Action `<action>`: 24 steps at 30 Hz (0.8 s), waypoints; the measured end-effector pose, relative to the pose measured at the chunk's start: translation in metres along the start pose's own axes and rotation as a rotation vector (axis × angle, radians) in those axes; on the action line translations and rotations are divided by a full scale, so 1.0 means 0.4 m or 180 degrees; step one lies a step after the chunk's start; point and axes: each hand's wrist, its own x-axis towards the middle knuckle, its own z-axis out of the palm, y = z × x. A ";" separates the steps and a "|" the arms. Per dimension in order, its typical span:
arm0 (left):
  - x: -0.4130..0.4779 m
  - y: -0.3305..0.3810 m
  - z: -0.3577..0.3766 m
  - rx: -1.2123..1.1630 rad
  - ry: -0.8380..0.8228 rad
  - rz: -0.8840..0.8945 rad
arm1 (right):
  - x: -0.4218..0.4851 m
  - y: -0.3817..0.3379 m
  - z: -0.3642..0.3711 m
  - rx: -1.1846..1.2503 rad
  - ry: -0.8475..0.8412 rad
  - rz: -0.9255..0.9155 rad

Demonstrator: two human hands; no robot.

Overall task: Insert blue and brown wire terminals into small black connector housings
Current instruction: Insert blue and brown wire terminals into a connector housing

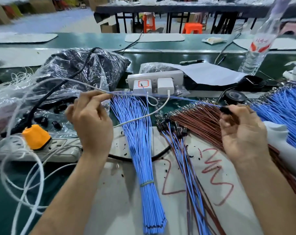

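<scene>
My left hand (pixel 91 116) pinches one end of a single blue wire (pixel 177 97) between thumb and forefinger. The wire stretches to the right, blurred, to a small black connector housing (pixel 226 110) that my right hand (pixel 242 131) grips at its fingertips. Under my hands a tied bundle of blue wires (pixel 142 150) fans out on the mat. A bundle of brown wires (pixel 199 122) lies to its right. Finished blue-and-brown pairs with black housings (pixel 176 131) lie between the two bundles.
A white power strip with chargers (pixel 154 80) stands behind the wires. A second strip with an orange plug (pixel 36 137) and white cables lie at left. A plastic bag of black housings (pixel 72 77), black tape roll (pixel 234 96), water bottle (pixel 260 39) and more blue wires (pixel 279 106) surround the work spot.
</scene>
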 end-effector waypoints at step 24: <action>-0.151 0.135 0.019 -0.2243 -0.1196 0.0597 | -0.145 0.090 0.026 -0.2659 -0.1947 -0.2617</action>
